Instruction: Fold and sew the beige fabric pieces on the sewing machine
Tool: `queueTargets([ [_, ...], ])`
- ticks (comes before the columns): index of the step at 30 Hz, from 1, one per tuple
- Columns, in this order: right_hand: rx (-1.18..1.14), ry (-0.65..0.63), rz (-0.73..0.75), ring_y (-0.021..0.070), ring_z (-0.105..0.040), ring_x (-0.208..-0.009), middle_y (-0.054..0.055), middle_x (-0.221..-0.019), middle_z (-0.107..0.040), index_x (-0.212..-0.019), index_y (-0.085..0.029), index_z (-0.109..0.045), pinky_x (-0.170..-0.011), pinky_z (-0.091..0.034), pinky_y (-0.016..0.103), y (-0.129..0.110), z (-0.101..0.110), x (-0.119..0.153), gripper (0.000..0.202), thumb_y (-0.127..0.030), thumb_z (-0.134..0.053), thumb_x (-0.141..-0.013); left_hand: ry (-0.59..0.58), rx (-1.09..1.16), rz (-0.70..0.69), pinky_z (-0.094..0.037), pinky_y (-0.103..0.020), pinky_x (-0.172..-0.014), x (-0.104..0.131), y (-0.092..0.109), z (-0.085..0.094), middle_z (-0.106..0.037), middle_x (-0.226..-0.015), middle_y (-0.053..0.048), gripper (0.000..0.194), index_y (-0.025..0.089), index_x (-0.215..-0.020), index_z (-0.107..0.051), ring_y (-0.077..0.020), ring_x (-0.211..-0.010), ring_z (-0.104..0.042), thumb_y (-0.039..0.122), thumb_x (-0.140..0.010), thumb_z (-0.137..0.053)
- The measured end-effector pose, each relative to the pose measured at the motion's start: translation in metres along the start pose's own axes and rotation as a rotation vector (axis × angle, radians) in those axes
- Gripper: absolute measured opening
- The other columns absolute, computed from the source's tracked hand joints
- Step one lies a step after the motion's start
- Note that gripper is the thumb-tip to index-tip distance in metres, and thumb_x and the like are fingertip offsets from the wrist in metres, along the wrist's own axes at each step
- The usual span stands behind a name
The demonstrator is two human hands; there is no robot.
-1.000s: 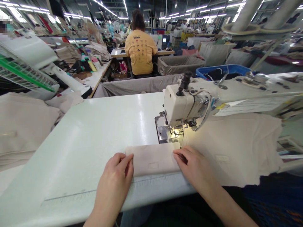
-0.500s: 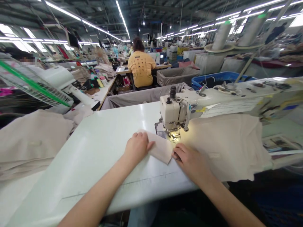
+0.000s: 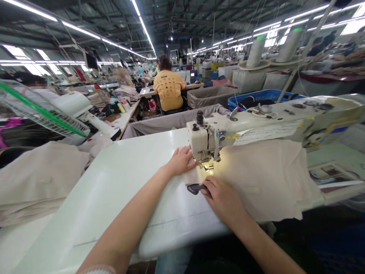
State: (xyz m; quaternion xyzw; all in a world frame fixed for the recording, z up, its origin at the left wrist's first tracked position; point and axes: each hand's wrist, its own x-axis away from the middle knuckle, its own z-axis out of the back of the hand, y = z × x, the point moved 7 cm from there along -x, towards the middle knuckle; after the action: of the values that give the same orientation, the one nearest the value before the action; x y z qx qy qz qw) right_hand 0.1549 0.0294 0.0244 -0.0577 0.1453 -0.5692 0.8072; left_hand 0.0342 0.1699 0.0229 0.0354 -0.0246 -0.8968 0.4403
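Both hands [image 3: 180, 160] seem to touch the fabric [image 3: 194, 177].

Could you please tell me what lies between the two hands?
A small beige cloth lies between the left hand and right hand, in the head view.

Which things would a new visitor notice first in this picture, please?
Probably the white metal sewing machine, whose small lamp glows yellow beside the needle, right of centre. Just below it, the bare right hand holds a dark-handled tool, while the left hand lies flat on beige fabric. Beyond the table, a person in a yellow printed shirt sits facing away.
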Motion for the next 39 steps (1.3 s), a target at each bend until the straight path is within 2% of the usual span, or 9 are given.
queueTargets([
  [9,0.017,-0.018,-0.021,0.0172,-0.069,-0.082,0.003,-0.109,-0.069,-0.099,-0.021,-0.064,-0.061,-0.046,0.026,0.000,0.000,-0.002,0.006,-0.021,-0.058,-0.097,0.008,0.046,-0.039,-0.032,-0.047,-0.114,-0.002,0.000,0.001,-0.054,-0.144,-0.010,0.039,0.026,-0.132,-0.060,-0.0287,-0.135,-0.043,0.045,-0.098,-0.052],
  [17,0.030,-0.032,-0.013,0.0151,-0.068,-0.074,0.002,-0.103,-0.069,-0.095,-0.021,-0.064,-0.057,-0.041,0.027,0.002,0.001,-0.008,0.010,-0.022,-0.055,-0.100,0.002,0.030,-0.056,-0.033,-0.049,-0.113,-0.004,-0.002,0.000,-0.057,-0.139,-0.014,0.040,0.021,-0.129,-0.062,-0.0303,-0.131,-0.047,0.044,-0.097,-0.053],
  [22,0.025,-0.038,-0.019,0.0151,-0.069,-0.075,0.002,-0.104,-0.070,-0.097,-0.022,-0.064,-0.057,-0.041,0.025,0.004,0.002,-0.014,0.011,-0.021,-0.054,-0.100,-0.006,-0.023,-0.025,-0.034,-0.051,-0.113,-0.008,-0.002,0.005,-0.059,-0.137,-0.013,0.036,0.022,-0.126,-0.063,-0.0309,-0.130,-0.049,0.041,-0.096,-0.056],
  [25,0.032,-0.041,-0.006,0.0162,-0.070,-0.077,0.002,-0.104,-0.071,-0.097,-0.022,-0.066,-0.059,-0.044,0.026,0.003,0.003,-0.014,0.014,-0.023,-0.052,-0.101,0.044,-0.059,0.040,-0.037,-0.054,-0.111,0.000,0.010,0.011,-0.064,-0.126,-0.014,0.030,0.020,-0.119,-0.066,-0.0320,-0.124,-0.054,0.036,-0.097,-0.053],
  [27,0.027,-0.047,0.002,0.0171,-0.071,-0.078,0.002,-0.107,-0.071,-0.100,-0.021,-0.067,-0.061,-0.047,0.027,0.003,0.003,-0.011,0.015,-0.021,-0.052,-0.101,0.080,-0.052,0.048,-0.045,-0.049,-0.105,0.013,0.025,0.012,-0.067,-0.114,-0.015,0.025,0.017,-0.109,-0.069,-0.0297,-0.115,-0.059,0.026,-0.099,-0.048],
  [30,0.013,-0.054,-0.006,0.0186,-0.072,-0.080,0.004,-0.118,-0.070,-0.111,-0.020,-0.067,-0.065,-0.052,0.029,0.003,0.003,-0.006,0.019,-0.019,-0.053,-0.099,0.110,0.041,-0.093,-0.054,-0.039,-0.094,0.042,0.058,0.009,-0.068,-0.106,-0.013,0.022,0.016,-0.098,-0.069,-0.0246,-0.103,-0.064,0.015,-0.096,-0.047],
  [33,0.001,-0.077,-0.021,0.0197,-0.073,-0.086,0.007,-0.130,-0.067,-0.124,-0.021,-0.064,-0.070,-0.054,0.029,0.004,0.001,-0.002,0.028,-0.018,-0.051,-0.099,0.144,0.128,-0.248,-0.056,-0.037,-0.093,0.068,0.079,0.009,-0.068,-0.104,-0.011,0.019,0.017,-0.098,-0.068,-0.0234,-0.105,-0.064,0.013,-0.096,-0.049],
  [36,-0.008,-0.123,-0.037,0.0212,-0.073,-0.092,0.008,-0.136,-0.064,-0.131,-0.021,-0.061,-0.075,-0.056,0.031,0.005,0.000,-0.001,0.033,-0.021,-0.048,-0.101,0.171,0.146,-0.333,-0.056,-0.038,-0.095,0.079,0.084,0.012,-0.067,-0.105,-0.011,0.021,0.016,-0.103,-0.066,-0.0238,-0.111,-0.063,0.014,-0.098,-0.046],
  [39,-0.009,-0.159,-0.043,0.0220,-0.073,-0.095,0.009,-0.139,-0.062,-0.133,-0.019,-0.060,-0.078,-0.056,0.032,0.005,0.000,-0.004,0.035,-0.022,-0.046,-0.101,0.160,0.140,-0.366,-0.056,-0.038,-0.095,0.077,0.082,0.016,-0.067,-0.105,-0.010,0.022,0.017,-0.103,-0.066,-0.0230,-0.110,-0.063,0.015,-0.099,-0.044],
])
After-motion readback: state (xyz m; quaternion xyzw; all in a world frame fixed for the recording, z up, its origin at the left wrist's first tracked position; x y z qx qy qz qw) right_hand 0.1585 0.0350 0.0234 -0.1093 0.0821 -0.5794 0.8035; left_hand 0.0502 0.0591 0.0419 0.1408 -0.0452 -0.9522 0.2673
